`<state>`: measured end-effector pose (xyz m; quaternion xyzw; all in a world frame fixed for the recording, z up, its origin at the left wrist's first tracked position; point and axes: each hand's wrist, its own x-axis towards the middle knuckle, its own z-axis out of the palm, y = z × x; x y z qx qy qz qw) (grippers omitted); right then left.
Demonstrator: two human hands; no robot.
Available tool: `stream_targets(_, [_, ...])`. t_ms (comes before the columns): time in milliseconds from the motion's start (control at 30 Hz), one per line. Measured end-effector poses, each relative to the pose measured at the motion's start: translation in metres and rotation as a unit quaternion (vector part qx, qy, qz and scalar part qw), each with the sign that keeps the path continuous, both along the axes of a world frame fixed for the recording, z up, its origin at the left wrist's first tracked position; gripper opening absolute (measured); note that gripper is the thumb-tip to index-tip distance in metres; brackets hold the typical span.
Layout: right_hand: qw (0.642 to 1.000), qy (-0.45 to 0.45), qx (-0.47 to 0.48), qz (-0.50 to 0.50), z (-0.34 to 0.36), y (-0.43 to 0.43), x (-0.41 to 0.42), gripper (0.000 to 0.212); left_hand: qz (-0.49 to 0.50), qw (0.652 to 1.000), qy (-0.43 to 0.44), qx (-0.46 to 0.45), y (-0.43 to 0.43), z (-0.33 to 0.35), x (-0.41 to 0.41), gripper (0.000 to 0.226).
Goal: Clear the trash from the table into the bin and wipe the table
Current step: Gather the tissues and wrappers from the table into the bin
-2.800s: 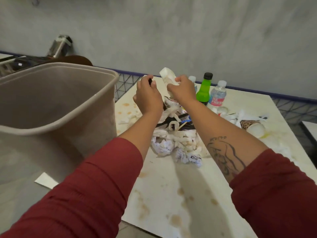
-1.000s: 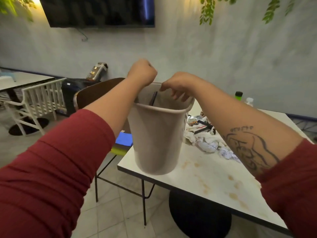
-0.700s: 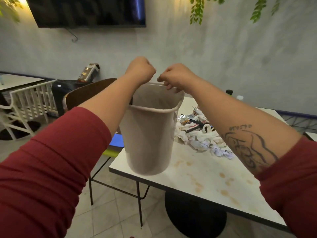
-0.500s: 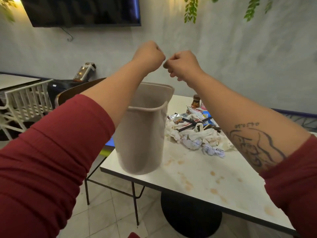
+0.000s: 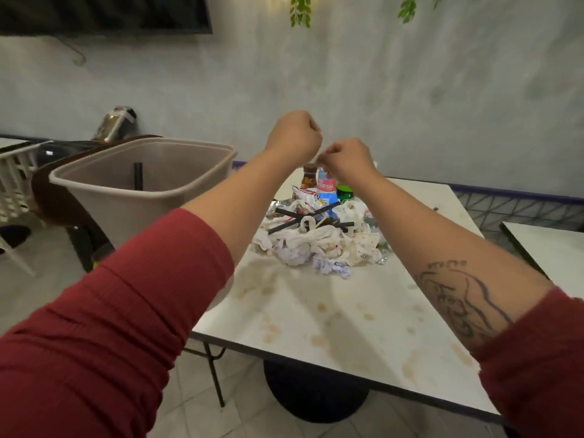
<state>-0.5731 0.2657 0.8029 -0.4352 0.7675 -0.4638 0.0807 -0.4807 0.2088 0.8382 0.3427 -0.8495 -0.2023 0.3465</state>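
Hovering at frame centre, left hand and right hand both clenched with nothing visible in them, trash pile just below on stained table, beige bin centre left.

Grey wall; tiled floor; dark screen; hanging leaves

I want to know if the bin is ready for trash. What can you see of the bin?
The bin is a beige, plastic-looking tub, rectangular with rounded corners, a rolled rim and downward-tapering walls. It stands open-topped at the left side of the table. Inside, a black stick stands against the far wall; the bin's bottom is out of sight. The left sleeve hides its lower right part and base. The left hand and right hand are raised clear of it.
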Motion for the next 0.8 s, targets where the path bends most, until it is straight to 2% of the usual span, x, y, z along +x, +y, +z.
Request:
stream_targets(267, [0.998,0.008,0.06,-0.016,-0.069,0.005,-0.035,0.016,0.048,0.994,-0.052,0.089,-0.006,-0.082,-0.012,0.021])
stream_targets(433, [0.996,0.022,0.078,-0.028,-0.099,-0.003,-0.048,0.023,0.075,0.986,-0.096,0.113,-0.026,-0.118,-0.011,0.019])
stream_targets(800, [0.991,0.025,0.129,-0.037,-0.127,-0.025,-0.065,0.009,0.104,0.975,-0.132,0.144,-0.063,-0.17,-0.022,0.016])
